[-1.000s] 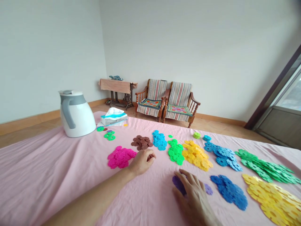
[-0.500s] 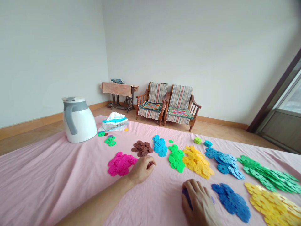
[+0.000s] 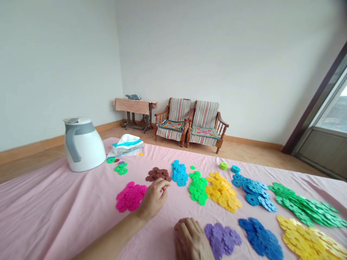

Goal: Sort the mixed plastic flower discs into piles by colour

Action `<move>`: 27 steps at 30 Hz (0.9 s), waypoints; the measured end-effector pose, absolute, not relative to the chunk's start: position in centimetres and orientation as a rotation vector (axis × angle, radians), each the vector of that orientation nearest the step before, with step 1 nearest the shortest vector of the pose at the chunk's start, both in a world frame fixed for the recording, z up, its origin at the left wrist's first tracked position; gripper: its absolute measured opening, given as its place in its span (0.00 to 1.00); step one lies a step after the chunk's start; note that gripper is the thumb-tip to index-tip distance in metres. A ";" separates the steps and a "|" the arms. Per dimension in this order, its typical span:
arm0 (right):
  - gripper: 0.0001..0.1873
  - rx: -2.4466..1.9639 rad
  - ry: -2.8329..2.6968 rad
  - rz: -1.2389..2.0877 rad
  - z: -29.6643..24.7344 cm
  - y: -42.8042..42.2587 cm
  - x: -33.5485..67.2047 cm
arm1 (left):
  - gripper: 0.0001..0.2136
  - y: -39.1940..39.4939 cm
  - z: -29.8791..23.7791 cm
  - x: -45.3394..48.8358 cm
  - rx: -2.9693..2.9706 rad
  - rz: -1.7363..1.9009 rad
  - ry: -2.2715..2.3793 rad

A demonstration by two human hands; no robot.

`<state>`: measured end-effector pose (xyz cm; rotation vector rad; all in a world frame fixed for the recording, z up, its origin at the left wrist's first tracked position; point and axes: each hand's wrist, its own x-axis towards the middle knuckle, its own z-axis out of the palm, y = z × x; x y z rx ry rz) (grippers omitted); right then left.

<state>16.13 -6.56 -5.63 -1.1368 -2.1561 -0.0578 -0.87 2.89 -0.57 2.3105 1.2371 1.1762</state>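
Note:
My left hand (image 3: 154, 198) is above the pink cloth with its fingers curled in and nothing showing between them. It is just in front of a pile of brown flower-shaped plastic discs (image 3: 158, 174), with a magenta pile (image 3: 130, 197) to its left. Low in the view, my right hand (image 3: 192, 238) is palm down near the cloth, its fingers bent under and close together. Whatever may be beneath those fingers is hidden. Right beside it lies a pile of purple discs (image 3: 223, 239).
Light blue (image 3: 179, 173), bright green (image 3: 198, 188), yellow (image 3: 223, 191), blue (image 3: 255, 189), dark blue (image 3: 261, 238) and green (image 3: 306, 206) disc piles spread rightward. A white jug (image 3: 85, 150) and tissue box (image 3: 128, 146) stand at left. Two armchairs (image 3: 204, 121) are beyond the table.
My right hand has moved left off the purple discs, leaving their pile uncovered. My left hand has turned slightly, still near the brown pile. The whole view has shifted a little.

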 end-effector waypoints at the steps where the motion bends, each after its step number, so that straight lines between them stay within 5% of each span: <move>1: 0.09 -1.113 -2.158 -0.067 -6.1 -6.5 16.1 | 0.13 3.1 -0.4 -1.1 2.317 1.211 1.249; 11: 0.09 -1.031 -2.079 -0.144 -5.5 -6.4 15.5 | 0.10 6.3 2.2 -2.5 2.485 1.015 1.393; 17: 0.09 -1.122 -2.051 0.090 -3.1 -7.7 16.1 | 0.11 3.2 1.5 1.0 2.436 0.858 1.142; 27: 0.10 -1.633 -2.076 0.269 2.5 -9.0 25.0 | 0.15 -2.7 1.8 4.8 2.322 0.562 0.886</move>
